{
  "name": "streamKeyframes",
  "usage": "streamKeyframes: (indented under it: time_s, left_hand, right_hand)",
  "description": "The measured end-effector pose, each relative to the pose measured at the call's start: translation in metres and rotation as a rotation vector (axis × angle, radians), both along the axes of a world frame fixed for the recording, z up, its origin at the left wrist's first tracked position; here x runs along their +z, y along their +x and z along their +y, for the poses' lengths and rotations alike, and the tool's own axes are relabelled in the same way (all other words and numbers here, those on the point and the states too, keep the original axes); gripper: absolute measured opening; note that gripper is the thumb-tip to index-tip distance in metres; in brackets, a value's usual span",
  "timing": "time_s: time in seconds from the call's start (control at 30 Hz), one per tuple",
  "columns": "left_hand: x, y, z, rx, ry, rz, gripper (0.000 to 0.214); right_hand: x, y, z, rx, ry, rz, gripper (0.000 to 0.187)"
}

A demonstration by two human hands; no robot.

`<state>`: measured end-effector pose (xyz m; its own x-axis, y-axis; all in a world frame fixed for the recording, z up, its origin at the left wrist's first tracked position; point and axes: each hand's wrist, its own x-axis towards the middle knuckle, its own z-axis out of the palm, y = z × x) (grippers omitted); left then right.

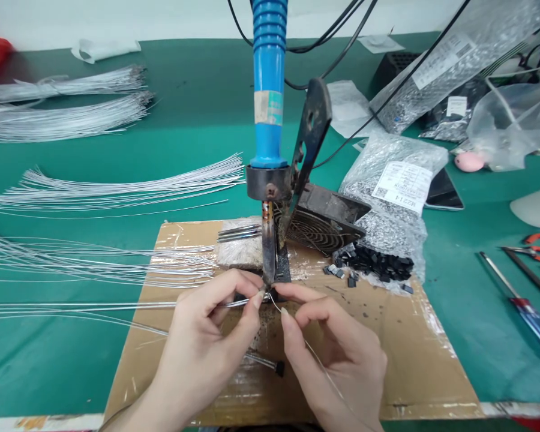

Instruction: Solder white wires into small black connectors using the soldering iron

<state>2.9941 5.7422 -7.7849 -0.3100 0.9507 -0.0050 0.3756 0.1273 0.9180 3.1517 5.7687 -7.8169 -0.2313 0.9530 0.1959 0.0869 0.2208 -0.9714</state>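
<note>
The person's left hand (207, 333) and right hand (342, 345) are bare, with slender fingers and rounded thumbnails (258, 299). Beside the left wrist (155, 399) curves a thin dark line (112, 415), perhaps a worn cord, too indistinct to tell.

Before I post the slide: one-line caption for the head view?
Left hand holding thin wires and right hand a fine strand at the tip of a blue-handled soldering iron.
</note>
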Motion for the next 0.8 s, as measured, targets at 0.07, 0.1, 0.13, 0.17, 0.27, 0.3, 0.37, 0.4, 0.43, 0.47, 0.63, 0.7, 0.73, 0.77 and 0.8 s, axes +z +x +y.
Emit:
streamKeyframes:
  time_s: [0.07,0.1,0.13,0.17,0.27,0.3,0.37,0.4,0.43,0.47,0.63,0.7,0.73,0.77,0.8]
  left_hand:
    - [-0.0001,0.0003,0.0002,-0.001,-0.002,0.0,0.017]
    - [-0.0003,0.0004,0.0004,-0.001,-0.004,0.002,0.017]
    - [-0.0006,0.0006,0.0006,-0.001,-0.004,0.005,0.017]
    - [-0.0009,0.0008,0.0008,0.003,-0.006,0.008,0.017]
    - [-0.002,0.001,0.0007,0.008,0.0,0.025,0.016]
    - [-0.0024,0.0008,0.0005,0.005,0.002,0.031,0.016]
    - [-0.0031,0.0003,-0.0003,0.0,0.003,0.04,0.017]
    - [-0.0032,0.0,-0.0007,-0.003,0.0,0.039,0.017]
    - [-0.0033,-0.0002,-0.001,-0.007,-0.003,0.035,0.017]
    - [-0.0033,-0.0004,-0.0013,-0.011,-0.004,0.031,0.017]
    - [-0.002,-0.0007,-0.0009,-0.019,0.004,0.025,0.018]
    - [-0.0014,-0.0005,-0.0003,-0.022,0.004,0.021,0.018]
    - [-0.0011,-0.0005,-0.0002,-0.022,0.002,0.02,0.019]
    - [-0.0009,-0.0004,-0.0001,-0.022,-0.001,0.017,0.019]
    - [-0.0008,-0.0003,-0.0002,-0.023,-0.002,0.015,0.019]
  right_hand:
    - [0.0005,0.0001,0.0,0.003,-0.008,0.0,0.015]
    - [0.0007,0.0002,-0.0001,-0.001,-0.018,-0.003,0.015]
    - [0.0008,0.0003,-0.0001,-0.008,-0.026,-0.006,0.015]
    - [0.0007,0.0004,-0.0002,-0.013,-0.031,-0.008,0.015]
    - [-0.0007,0.001,-0.0001,-0.007,-0.027,-0.009,0.015]
    - [-0.0015,0.0012,0.0,0.0,-0.02,-0.006,0.015]
    - [-0.003,0.0013,0.0002,0.01,-0.008,0.0,0.015]
    - [-0.0035,0.0012,0.0003,0.011,-0.002,0.005,0.015]
    - [-0.0039,0.0011,0.0003,0.011,-0.001,0.014,0.016]
    - [-0.0041,0.0009,0.0002,0.014,-0.007,0.024,0.016]
    - [-0.0043,0.0003,-0.0007,0.018,-0.027,0.06,0.017]
    - [-0.0044,0.0005,-0.0009,0.014,-0.02,0.065,0.017]
    - [-0.0044,0.0006,-0.0009,0.015,-0.022,0.067,0.017]
    - [-0.0045,0.0007,-0.0008,0.019,-0.025,0.07,0.017]
    - [-0.0046,0.0008,-0.0006,0.021,-0.027,0.072,0.017]
